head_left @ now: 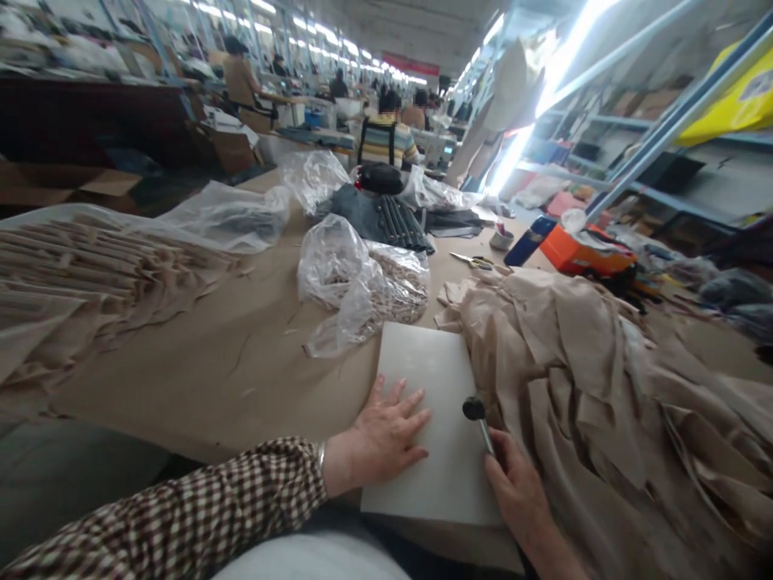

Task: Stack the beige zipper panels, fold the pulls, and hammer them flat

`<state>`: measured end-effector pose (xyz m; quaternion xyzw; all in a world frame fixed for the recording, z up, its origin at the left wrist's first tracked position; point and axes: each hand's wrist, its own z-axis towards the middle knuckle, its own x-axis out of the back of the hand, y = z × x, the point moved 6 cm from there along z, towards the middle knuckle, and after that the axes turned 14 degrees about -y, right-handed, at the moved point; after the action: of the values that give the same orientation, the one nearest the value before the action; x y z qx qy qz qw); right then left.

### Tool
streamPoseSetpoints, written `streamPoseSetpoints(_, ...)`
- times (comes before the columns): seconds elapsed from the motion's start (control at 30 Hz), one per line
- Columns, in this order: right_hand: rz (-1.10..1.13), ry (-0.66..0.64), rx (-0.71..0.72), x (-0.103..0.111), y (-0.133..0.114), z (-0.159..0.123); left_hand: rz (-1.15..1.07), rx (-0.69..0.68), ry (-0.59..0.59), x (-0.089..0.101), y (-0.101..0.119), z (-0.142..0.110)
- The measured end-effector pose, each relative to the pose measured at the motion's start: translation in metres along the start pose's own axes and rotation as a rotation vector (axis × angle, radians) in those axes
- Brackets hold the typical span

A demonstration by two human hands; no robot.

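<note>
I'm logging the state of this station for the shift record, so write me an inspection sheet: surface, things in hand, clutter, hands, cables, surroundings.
Surface: brown tabletop, loose thread bits on it.
Things in hand: white board lying flat; tool with a round black head.
Clutter: beige fabric heaped right of the board; clear plastic bag beyond it; scissors, blue phone-like object and orange container farther back.
Hands: left hand spread on the board; right hand gripping the tool at the board's right edge.
Cables: nothing seen.
Surroundings: seated people behind, lit strip lights overhead, shelving at right.
</note>
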<state>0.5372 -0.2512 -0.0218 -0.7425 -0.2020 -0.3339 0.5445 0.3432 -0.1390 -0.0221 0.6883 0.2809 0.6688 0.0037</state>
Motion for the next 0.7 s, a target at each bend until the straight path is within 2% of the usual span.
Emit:
streamPoseSetpoints(0.13, 0.017, -0.002, -0.023, -0.005, -0.004, 0.008, -0.025, -0.006, 0.000, -0.001, -0.003, -0.006)
streamPoseSetpoints(0.33, 0.091, -0.073, 0.012, -0.024, -0.014, -0.013, -0.036, -0.005, -0.040, -0.005, -0.012, -0.031)
streamPoseSetpoints(0.43, 0.043, -0.095, 0.025, -0.023, -0.013, -0.010, -0.086, -0.048, -0.034, -0.001, -0.019, -0.038)
streamPoseSetpoints(0.5, 0.004, -0.055, 0.005, -0.013, -0.007, 0.000, -0.157, -0.016, 0.095, 0.012, -0.034, -0.039)
streamPoseSetpoints(0.63, -0.068, 0.068, -0.063, 0.003, 0.005, 0.024, -0.218, 0.225, 0.532, 0.051, -0.090, -0.056)
streamPoseSetpoints(0.7, -0.089, 0.068, -0.078, 0.004, 0.012, 0.031, -0.197, 0.327, 0.619, 0.063, -0.120, -0.070)
